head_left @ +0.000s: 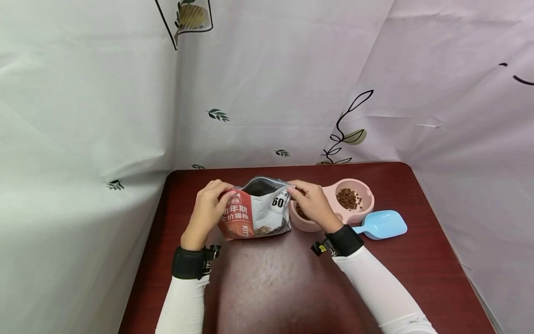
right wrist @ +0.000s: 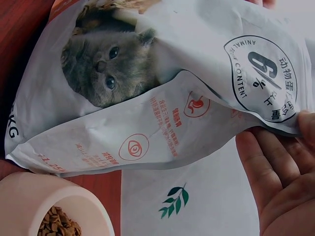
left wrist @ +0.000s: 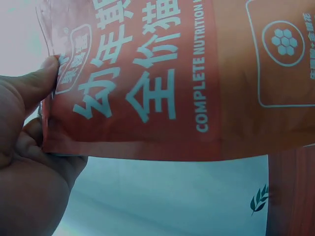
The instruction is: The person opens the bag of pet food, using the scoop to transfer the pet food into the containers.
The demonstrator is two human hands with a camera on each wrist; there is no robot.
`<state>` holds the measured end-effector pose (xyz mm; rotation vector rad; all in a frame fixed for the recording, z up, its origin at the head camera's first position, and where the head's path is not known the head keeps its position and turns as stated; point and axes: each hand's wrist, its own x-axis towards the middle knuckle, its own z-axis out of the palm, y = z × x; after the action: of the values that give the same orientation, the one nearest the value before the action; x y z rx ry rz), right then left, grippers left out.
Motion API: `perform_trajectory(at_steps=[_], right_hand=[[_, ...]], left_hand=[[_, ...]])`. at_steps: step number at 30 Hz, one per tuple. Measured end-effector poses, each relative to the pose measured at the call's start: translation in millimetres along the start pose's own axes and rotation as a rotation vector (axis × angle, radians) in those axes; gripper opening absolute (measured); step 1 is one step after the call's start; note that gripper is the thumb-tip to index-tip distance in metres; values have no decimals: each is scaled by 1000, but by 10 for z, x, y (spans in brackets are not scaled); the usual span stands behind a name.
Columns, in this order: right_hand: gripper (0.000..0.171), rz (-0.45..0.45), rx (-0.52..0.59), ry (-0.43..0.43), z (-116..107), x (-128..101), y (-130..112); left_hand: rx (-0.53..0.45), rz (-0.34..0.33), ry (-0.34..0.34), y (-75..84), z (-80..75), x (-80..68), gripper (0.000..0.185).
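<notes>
A red and white bag of cat food [head_left: 267, 215] stands on the table, its top edge parted so the dark inside shows. My left hand [head_left: 207, 211] pinches the left top corner, thumb on the front panel. At the opposite top corner, my right hand [head_left: 314, 204] grips the bag between thumb and fingers. In the right wrist view the bag's side gusset [right wrist: 147, 132] is folded inward, next to a printed kitten picture. Right of the bag sits a pink double bowl [head_left: 367, 200] with brown kibble [head_left: 348, 198] in both cups; my right hand partly covers the nearer cup.
A light blue scoop [head_left: 385, 224] lies beside the bowl on the right, its handle toward my right wrist. The dark red table [head_left: 267, 287] has its back edge against a white patterned cloth [head_left: 267, 93], which also hangs along both sides.
</notes>
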<state>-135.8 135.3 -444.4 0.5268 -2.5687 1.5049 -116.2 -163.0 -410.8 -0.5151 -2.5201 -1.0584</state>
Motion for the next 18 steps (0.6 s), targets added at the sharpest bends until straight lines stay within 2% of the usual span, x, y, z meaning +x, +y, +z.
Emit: perform_trajectory(at_steps=[4, 8, 10, 13, 18], right_hand=[[20, 3, 5, 3, -13, -11, -5], [21, 6, -1, -5, -19, -20, -16], [21, 7, -1, -9, -16, -18, -20], [21, 8, 2, -10, -10, -11, -22], [21, 13, 8, -9, -3, -10, -13]], left_hand=[[62, 30, 4, -11, 60, -22, 5], [226, 122, 11, 15, 88, -40, 10], [248, 165, 29, 22, 68, -43, 11], [187, 165, 76, -8, -5, -56, 15], [47, 56, 157, -115, -152, -127, 12]])
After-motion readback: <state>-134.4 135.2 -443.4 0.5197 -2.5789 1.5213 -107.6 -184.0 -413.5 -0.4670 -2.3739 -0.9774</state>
